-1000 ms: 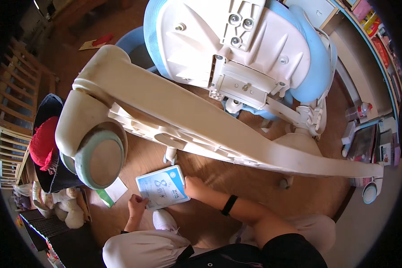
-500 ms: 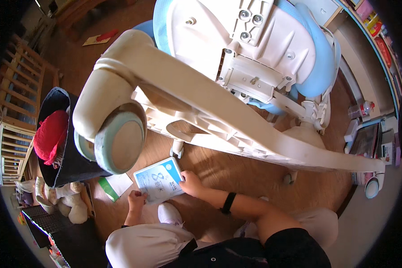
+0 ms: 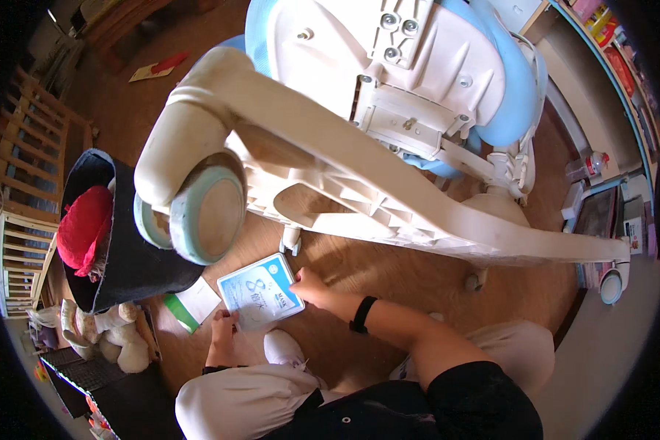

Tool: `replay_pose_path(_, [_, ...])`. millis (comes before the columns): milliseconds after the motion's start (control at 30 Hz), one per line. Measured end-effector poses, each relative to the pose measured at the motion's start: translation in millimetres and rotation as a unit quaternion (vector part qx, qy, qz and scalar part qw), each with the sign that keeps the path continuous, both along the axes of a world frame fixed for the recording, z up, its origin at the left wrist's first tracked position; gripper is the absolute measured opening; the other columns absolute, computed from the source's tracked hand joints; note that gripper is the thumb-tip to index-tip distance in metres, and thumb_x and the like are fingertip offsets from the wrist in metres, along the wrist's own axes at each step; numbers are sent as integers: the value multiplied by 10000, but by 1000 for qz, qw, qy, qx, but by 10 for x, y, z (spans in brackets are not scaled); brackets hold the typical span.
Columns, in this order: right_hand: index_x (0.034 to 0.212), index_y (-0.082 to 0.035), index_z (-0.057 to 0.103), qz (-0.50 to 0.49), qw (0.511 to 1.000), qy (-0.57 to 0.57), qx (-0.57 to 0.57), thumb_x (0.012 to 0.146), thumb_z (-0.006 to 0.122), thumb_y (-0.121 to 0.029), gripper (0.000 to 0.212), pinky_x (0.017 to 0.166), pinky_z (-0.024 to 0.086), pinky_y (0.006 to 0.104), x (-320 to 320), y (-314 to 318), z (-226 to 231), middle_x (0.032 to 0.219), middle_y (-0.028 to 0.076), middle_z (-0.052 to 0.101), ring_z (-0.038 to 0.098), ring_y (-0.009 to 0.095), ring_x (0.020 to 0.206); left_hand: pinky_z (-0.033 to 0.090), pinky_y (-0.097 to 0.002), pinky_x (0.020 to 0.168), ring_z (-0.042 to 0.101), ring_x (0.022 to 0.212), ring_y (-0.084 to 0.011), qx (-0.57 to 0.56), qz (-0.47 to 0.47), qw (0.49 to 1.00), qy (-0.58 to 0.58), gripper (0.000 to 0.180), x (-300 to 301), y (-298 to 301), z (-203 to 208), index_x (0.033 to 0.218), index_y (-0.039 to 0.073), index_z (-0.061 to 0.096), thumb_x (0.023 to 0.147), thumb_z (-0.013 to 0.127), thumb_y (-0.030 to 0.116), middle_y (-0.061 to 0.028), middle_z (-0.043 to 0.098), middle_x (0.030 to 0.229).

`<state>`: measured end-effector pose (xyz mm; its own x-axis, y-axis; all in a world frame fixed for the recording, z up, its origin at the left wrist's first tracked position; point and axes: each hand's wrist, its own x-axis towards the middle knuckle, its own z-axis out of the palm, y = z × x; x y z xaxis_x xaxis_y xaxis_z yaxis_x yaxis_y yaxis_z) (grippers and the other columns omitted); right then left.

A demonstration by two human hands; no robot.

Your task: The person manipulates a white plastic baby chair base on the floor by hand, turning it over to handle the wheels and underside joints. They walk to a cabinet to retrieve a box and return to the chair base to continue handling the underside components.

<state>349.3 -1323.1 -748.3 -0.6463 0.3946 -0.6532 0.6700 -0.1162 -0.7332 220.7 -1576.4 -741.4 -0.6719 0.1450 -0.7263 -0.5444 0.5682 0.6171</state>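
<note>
A flat, rectangular white-and-blue mask packet (image 3: 260, 292) is held low over the wood floor, in front of my light-coloured shoe. My right hand (image 3: 312, 287) is closed on its right edge, the thumb over the top. At the packet's lower left corner, the curled fingers of my left hand (image 3: 224, 325) pinch the edge. Just left of the packet lies a white paper card with a green band (image 3: 192, 303). Beyond my hands rises a tipped-over chair, its white wheeled base (image 3: 359, 165) toward me and its blue-edged seat (image 3: 447, 81) behind.
A caster (image 3: 207, 215) on the raised chair leg juts out above the packet. To the left stand a dark bin (image 3: 136, 253) with a red cloth item (image 3: 86, 231), and a plush toy (image 3: 121, 337). A plastic bottle (image 3: 587, 167) and shelves line the right side.
Both hands keep their hold on the packet, which has barely moved. The whole view has shifted slightly, so the chair and bin sit a little differently in it.
</note>
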Motion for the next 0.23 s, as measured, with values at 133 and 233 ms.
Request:
replay_pose_path(133, [944,-3,496,-66,977,104,-176,728,679,-111,304,526,526,380,-27,42,-89,811,150,602,616,229,663,319,-235,443,432,516,-90,82,-38,996,12,143,-77,-35,11,900,55,639,767,640,107,8,513,659])
replay_pose_path(233, [985,-25,477,-24,982,62,-177,747,681,-138,334,566,565,404,-171,134,-286,902,194,627,667,306,808,338,-255,457,444,513,-107,89,-48,995,-12,218,-157,-76,-84,961,57,648,751,668,116,-1,535,651])
